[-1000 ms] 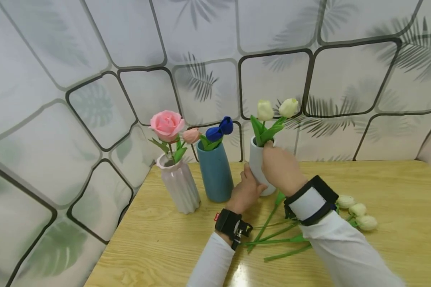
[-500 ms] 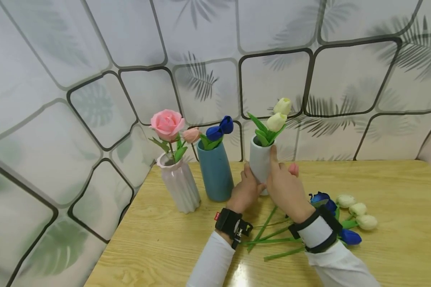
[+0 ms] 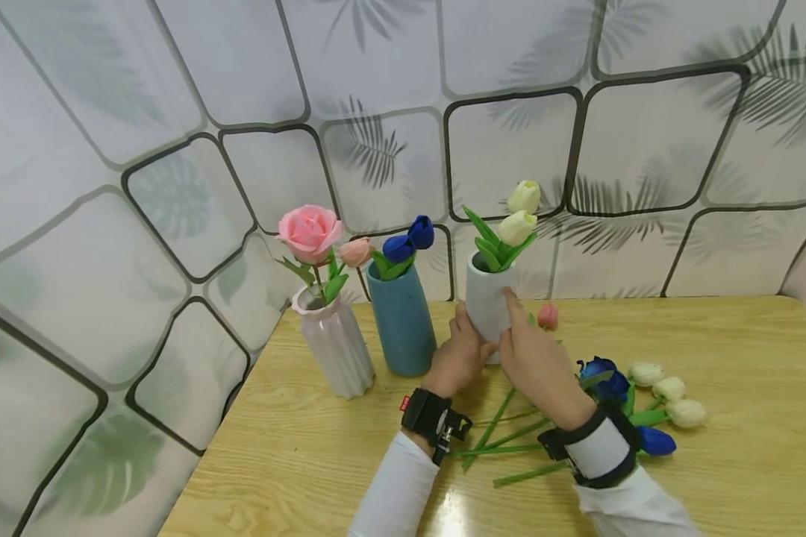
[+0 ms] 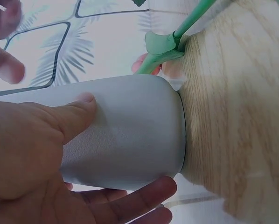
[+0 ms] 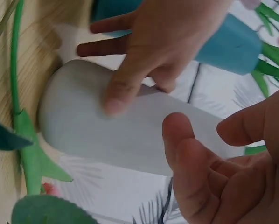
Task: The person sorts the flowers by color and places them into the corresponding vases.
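Note:
A smooth white vase stands upright on the wooden table, with two white tulips and their green leaves rising from its mouth. My left hand holds the vase low on its left side. In the left wrist view its thumb lies along the vase wall, the other fingers on the opposite side. On the right of the vase is my right hand, its fingers loosely bent. The right wrist view shows that hand holding nothing, thumb and fingers spread apart beside the vase.
Left of the white vase stand a blue vase with blue tulips and a ribbed pale vase with a pink rose. Loose flowers lie at right: white tulips, a blue rose, a blue tulip and a pink tulip. Patterned cloth hangs behind.
My right hand has let go of the tulip stems at the vase mouth and moved down along the vase's right side. The tulips have turned and lean right. My left hand stays on the vase.

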A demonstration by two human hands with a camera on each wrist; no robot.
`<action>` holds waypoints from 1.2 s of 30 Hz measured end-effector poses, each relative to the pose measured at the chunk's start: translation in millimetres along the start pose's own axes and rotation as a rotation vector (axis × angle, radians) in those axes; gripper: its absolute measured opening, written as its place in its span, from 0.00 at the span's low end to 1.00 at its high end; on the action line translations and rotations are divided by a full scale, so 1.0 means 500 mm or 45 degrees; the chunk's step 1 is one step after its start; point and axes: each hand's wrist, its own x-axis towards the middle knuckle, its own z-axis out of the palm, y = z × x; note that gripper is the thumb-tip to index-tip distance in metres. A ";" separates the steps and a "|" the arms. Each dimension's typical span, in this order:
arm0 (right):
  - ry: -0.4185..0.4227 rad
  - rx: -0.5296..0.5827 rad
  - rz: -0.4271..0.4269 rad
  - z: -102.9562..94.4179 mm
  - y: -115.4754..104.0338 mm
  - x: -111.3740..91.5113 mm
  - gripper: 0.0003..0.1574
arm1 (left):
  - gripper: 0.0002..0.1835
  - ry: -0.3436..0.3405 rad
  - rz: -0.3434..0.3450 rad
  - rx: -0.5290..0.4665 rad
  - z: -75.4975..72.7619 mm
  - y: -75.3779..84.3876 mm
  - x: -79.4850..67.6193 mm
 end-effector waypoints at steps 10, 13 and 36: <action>-0.037 0.037 -0.013 -0.013 0.003 -0.051 0.16 | 0.47 -0.026 -0.053 -0.037 -0.007 0.006 0.006; -0.064 0.021 -0.011 -0.022 0.012 -0.053 0.17 | 0.47 -0.066 -0.104 -0.073 -0.012 0.009 0.008; -0.440 -0.059 0.095 -0.047 0.039 -0.080 0.17 | 0.27 -0.166 -0.168 0.055 -0.090 0.007 -0.058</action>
